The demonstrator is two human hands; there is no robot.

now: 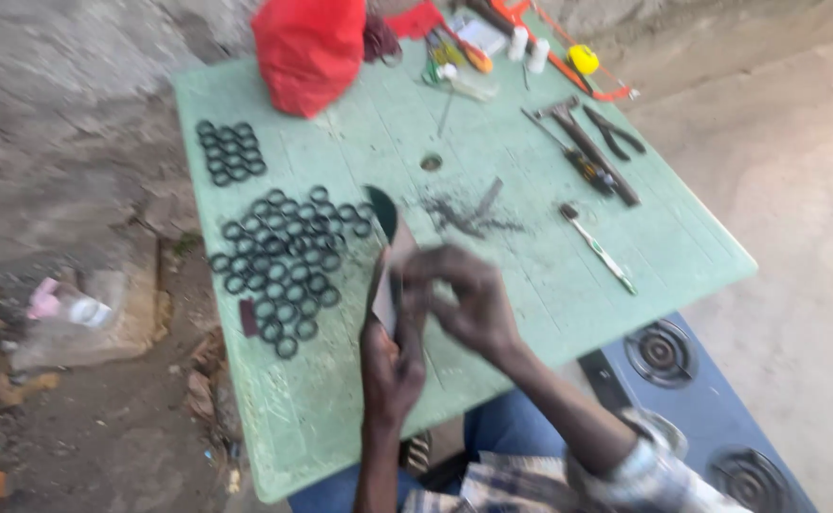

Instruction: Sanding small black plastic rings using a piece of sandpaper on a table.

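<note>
**Bench inventory: both hands on a flat strip, rubber rings laid out**

1. Left hand [390, 366]: closed around the lower end of a flat strip [388, 285], pale on its face and dark at its rounded upper tip, held upright over the front half of the bench [549, 285].
2. Right hand [469, 299]: fingers curled and pinching at the strip's edge about midway up. Motion blur hides whether it also holds a small tool.
3. Dark rings [283, 266]: a large loose cluster flat on the bench just left of the hands; a small reddish-brown piece [248, 318] lies at its lower left edge.
4. Second ring group [230, 152]: smaller, tidy rows, near the far-left corner.
5. Dark shavings [469, 217]: scattered beyond the hands, beside the bench's round centre hole [431, 162].
6. Toothbrush-like tool [597, 249]: right of the shavings.
7. Pliers [614, 133] and long-handled tools [583, 152]: far-right area.
8. Red bag [309, 52]: far edge, with small bottles and a yellow item near it.
9. Blue gas stove [701, 399]: on the ground, right of the person's knees.

Handling note, as a judgement: the work looks best done with the left grip low and firm, the right fingers kept close to the edge being worked, and the strip held clear of the ring cluster so nothing is knocked off.
</note>
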